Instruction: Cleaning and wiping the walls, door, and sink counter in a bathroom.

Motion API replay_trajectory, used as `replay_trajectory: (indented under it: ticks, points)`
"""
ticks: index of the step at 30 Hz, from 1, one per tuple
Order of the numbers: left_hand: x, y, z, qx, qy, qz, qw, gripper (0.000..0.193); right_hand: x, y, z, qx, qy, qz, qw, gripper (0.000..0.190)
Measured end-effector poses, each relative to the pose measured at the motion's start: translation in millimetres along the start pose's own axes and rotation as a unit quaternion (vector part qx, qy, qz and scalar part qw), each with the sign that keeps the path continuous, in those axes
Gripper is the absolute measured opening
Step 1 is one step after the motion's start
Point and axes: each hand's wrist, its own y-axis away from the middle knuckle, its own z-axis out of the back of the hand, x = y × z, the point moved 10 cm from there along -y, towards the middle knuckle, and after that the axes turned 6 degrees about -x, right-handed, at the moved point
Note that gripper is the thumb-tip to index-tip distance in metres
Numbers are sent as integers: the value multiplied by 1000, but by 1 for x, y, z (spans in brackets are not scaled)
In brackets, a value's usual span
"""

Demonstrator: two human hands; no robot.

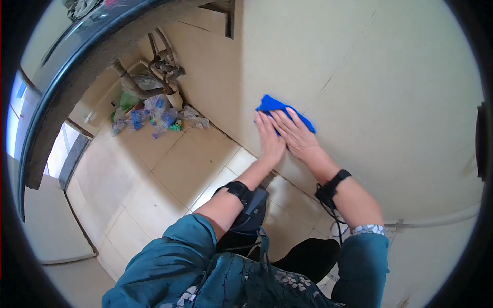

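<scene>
Both of my hands lie flat, side by side, on a bright blue cloth (271,102) that is pressed against a cream-coloured wall (366,96). My left hand (270,140) covers the cloth's left part, its fingertips near the left edge. Touching it on the right, my right hand (296,134) rests over the middle and lower right of the cloth with its fingers stretched out. The cloth's upper edge and right corner show past the fingers. Each wrist wears a black strap with a small device. Neither hand's fingers are curled around the cloth; its underside is hidden.
At the left, a dark-edged counter (73,82) curves overhead. Under it are pipes with valves (165,67) and a pile of empty plastic bottles (154,111) and bags. Light floor tiles (169,165) meet the wall's foot. A dark object (480,142) sits at the far right.
</scene>
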Motion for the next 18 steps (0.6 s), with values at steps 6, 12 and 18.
replay_trajectory:
  ticks: [6, 12, 18]
  points:
    - [30, -4, -3, 41, 49, 68, 996, 90, 20, -15, -21, -74, 5, -10, 997, 65]
    - [26, 28, -32, 67, 58, 57, 994, 93, 34, 20, -44, -27, 46, 29, 998, 61]
    - [-8, 74, -70, 102, 52, 25, 993, 91, 19, 80, -30, -24, 117, 37, 992, 59]
